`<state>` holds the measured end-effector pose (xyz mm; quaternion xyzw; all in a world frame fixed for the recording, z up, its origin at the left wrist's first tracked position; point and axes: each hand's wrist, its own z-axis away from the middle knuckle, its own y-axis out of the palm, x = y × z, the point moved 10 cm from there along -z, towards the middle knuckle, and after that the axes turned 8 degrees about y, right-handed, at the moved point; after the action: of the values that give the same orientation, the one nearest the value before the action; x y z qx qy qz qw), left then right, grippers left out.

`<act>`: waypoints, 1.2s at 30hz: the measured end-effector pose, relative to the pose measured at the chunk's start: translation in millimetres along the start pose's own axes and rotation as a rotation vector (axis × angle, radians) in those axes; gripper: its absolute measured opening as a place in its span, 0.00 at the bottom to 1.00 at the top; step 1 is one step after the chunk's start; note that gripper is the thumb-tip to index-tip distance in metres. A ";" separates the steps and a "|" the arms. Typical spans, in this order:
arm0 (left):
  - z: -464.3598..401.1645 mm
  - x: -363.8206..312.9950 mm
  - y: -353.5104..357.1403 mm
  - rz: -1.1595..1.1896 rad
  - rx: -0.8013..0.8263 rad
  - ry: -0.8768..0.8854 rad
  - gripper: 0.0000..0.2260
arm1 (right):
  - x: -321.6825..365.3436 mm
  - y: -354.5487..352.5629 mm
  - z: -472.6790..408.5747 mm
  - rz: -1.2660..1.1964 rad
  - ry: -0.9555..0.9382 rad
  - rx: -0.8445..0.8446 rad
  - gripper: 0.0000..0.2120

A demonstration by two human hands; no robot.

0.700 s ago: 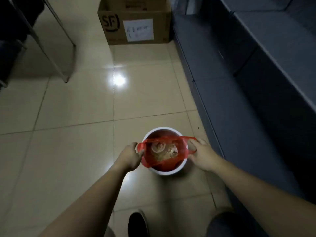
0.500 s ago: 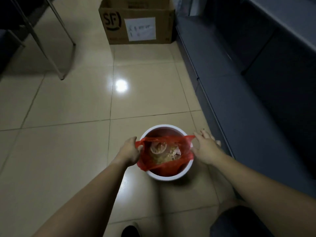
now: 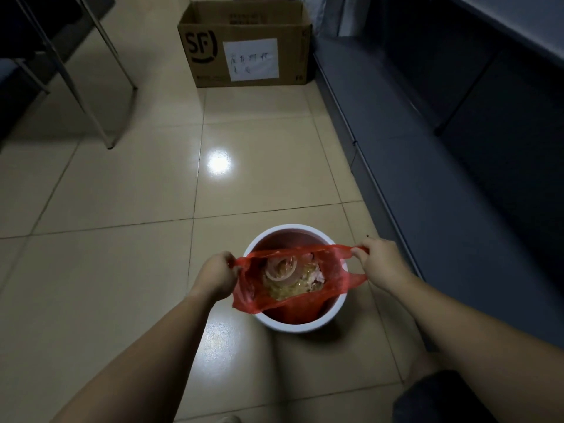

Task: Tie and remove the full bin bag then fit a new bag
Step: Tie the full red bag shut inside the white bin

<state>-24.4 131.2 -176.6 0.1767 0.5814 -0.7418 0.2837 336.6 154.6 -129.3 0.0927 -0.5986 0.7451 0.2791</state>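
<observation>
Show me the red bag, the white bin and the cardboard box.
bag (image 3: 335,271): head view, its right wall.
bin (image 3: 305,326): head view, its near outer wall.
box (image 3: 210,74): head view, its front face.

Single view, head-mounted, wide-angle. Looks forward and steeply down from above person's own forearms; lens curves edges. Nearest: left hand (image 3: 218,274) and right hand (image 3: 380,262) over white bin (image 3: 300,326), low centre. Farther up frame: tiled floor (image 3: 122,193), cardboard box (image 3: 247,44) at top. No second view to overlap.
</observation>
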 end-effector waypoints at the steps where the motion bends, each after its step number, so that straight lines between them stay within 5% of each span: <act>1: -1.1 -3.3 -2.7 -0.007 -0.004 0.024 0.06 | -0.1 -1.9 -1.2 -0.014 0.000 -0.006 0.09; 11: 9.6 -4.9 -10.8 0.206 0.087 0.030 0.13 | -10.9 1.1 -2.4 -0.220 0.093 0.090 0.08; 15: 3.8 1.5 -35.2 0.031 0.096 0.104 0.10 | -8.5 -17.6 -8.1 -0.222 0.065 0.055 0.07; 21: 14.7 14.0 -58.4 0.722 0.041 0.021 0.07 | -13.8 -17.7 -4.3 -0.336 0.044 0.085 0.04; 23: 23.2 19.1 -49.9 0.865 0.046 0.016 0.13 | -20.7 -5.1 -1.2 -0.438 0.043 0.200 0.21; 25: 33.9 33.1 -39.4 0.927 0.067 0.024 0.32 | -35.4 12.2 4.0 -0.390 0.056 0.333 0.50; 27: 48.4 53.7 -24.0 0.971 0.098 -0.019 0.50 | -48.0 31.6 11.0 -0.166 0.012 0.415 0.63; 30: 67.9 78.1 8.6 0.976 0.161 -0.104 0.59 | -46.2 53.7 11.3 0.027 -0.138 0.385 0.60; 33: 80.4 84.4 42.6 0.898 0.245 -0.180 0.60 | -30.7 61.1 1.5 -0.178 -0.128 0.355 0.55; 36: 79.7 59.9 68.9 0.848 0.338 -0.197 0.64 | -13.5 66.7 -5.2 -0.205 -0.166 0.338 0.61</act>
<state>-22.4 30.3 -243.8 0.3714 0.2992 -0.6578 0.5830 313.6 146.9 -193.1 0.2598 -0.4734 0.7924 0.2836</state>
